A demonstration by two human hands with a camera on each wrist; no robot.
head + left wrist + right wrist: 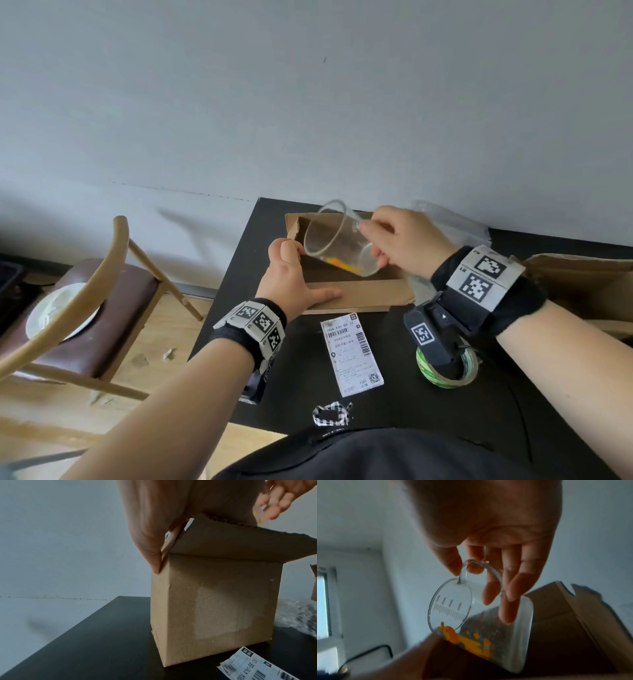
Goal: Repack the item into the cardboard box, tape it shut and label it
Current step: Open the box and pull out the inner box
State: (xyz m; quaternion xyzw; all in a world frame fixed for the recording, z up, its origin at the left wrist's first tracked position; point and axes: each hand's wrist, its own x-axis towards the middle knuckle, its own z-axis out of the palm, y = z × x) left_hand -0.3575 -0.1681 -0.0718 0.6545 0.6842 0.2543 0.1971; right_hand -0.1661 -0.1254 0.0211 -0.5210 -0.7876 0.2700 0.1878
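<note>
Glass mug (337, 240) hung tilted over open cardboard box (214, 608), base lowest, rim toward left; right hand (407, 240) pinched its handle directly above opening; left hand (291, 274) gripped box's left flap.

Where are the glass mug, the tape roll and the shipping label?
glass mug (337, 245): head view, on its clear side wall.
tape roll (470, 371): head view, on its right rim.
shipping label (352, 356): head view, on the middle of the white paper.
</note>
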